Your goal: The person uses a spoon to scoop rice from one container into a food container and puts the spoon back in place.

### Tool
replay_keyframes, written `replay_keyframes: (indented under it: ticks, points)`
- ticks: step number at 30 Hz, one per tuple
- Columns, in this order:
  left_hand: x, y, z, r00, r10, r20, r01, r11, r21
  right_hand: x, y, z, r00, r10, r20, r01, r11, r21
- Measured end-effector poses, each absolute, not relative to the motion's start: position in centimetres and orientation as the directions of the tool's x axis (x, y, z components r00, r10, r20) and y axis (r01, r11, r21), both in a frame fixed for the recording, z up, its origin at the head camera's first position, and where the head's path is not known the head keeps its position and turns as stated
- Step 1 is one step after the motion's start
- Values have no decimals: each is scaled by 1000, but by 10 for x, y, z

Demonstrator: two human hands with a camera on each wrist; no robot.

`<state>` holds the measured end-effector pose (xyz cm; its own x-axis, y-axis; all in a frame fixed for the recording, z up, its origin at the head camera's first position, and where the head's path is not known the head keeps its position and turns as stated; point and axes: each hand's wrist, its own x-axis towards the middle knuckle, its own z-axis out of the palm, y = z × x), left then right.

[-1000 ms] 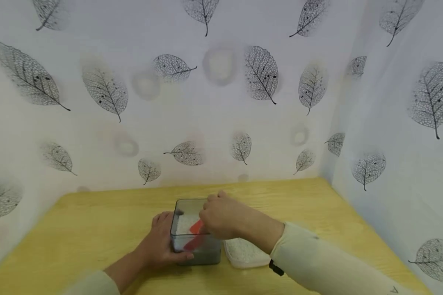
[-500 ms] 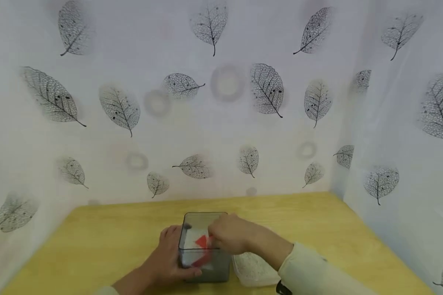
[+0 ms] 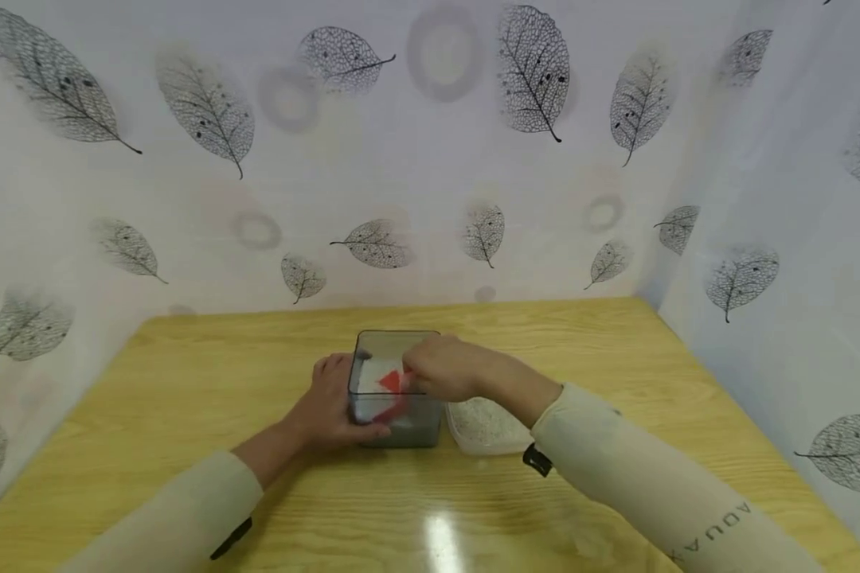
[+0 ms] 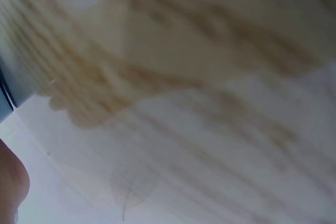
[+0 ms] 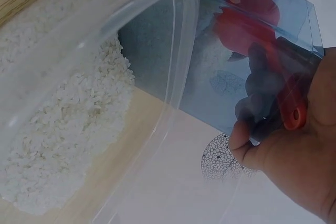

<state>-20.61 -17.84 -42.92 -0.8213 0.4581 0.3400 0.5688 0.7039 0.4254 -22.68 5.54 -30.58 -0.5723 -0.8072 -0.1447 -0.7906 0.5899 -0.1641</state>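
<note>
A translucent grey-blue box (image 3: 408, 430) with rice in it stands on the table. My left hand (image 3: 330, 402) grips its left side, the thumb across the front wall. My right hand (image 3: 450, 368) reaches over the box's right rim and holds a red scoop (image 3: 390, 382). In the right wrist view, the fingers wrap around the handle of the red scoop (image 5: 244, 30), seen through the box wall. Rice hides part of the scoop's edge. The left wrist view catches only a bit of the left hand (image 4: 11, 179) and a corner of the box (image 4: 16, 85).
A clear plastic tub (image 3: 473, 446) of rice (image 5: 68, 129) sits just right of the box, under the right forearm. The wooden table (image 3: 222, 358) is bounded by leaf-patterned cloth (image 3: 416, 175) at the back and sides.
The head view has shifted. My right hand has dipped slightly lower at the box, and the scoop has turned within it. My left hand keeps its hold on the box.
</note>
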Motion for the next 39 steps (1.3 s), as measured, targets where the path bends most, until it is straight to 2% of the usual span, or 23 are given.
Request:
replay_keyframes:
  ticks: [11,19,24,28,34,39]
  points:
    - [-215,-176,-424,-809,457,369,584,692,424,-230,57,-300,-601,-791,-117,-772,612,-174]
    - [-209,-180,-430,-801,457,387,594,688,416,-220,59,-308,-622,-783,-6,-766,610,-205]
    - [-205,-180,-432,-813,450,369,579,687,438,-214,65,-315,-638,-762,109,-768,621,-154]
    - [-206,-178,-431,-824,443,354,565,698,440,-214,69,-320,-644,-742,186,-765,624,-159]
    - [-204,-178,-427,-825,435,360,562,700,441,-215,69,-325,-628,-740,242,-778,601,-181]
    - [-202,-178,-427,-821,444,358,568,698,436,-213,70,-328,-641,-730,237,-767,610,-197]
